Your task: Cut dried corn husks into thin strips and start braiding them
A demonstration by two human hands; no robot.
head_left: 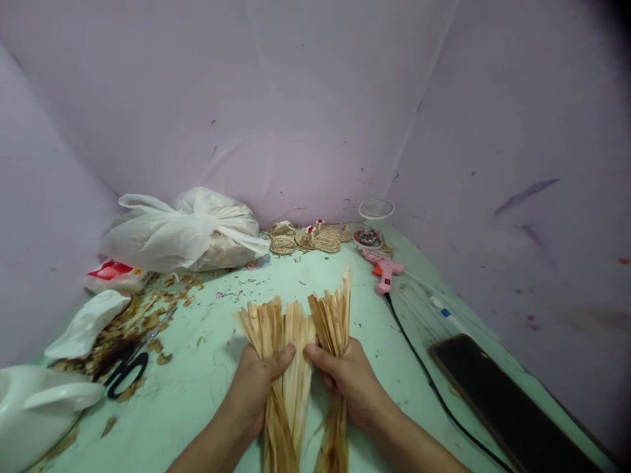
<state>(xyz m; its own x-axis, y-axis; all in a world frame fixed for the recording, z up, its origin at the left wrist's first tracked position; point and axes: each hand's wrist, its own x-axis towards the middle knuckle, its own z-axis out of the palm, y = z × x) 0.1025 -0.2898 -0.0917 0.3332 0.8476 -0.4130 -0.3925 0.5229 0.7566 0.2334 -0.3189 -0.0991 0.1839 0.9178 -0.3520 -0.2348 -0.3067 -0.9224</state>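
Dried husk strips [298, 368] stand in bundles at lower centre of the head view, above a green bench [197, 394]. Left hand [263, 381] and right hand [345, 374] each grip a bunch, thumbs near each other. Scissors [127, 374] lie left; a pink glue gun [386, 269] right.

Pale green tabletop [197, 414], white knotted bag [187, 230], black-handled scissors [129, 376], pink glue gun [387, 270]
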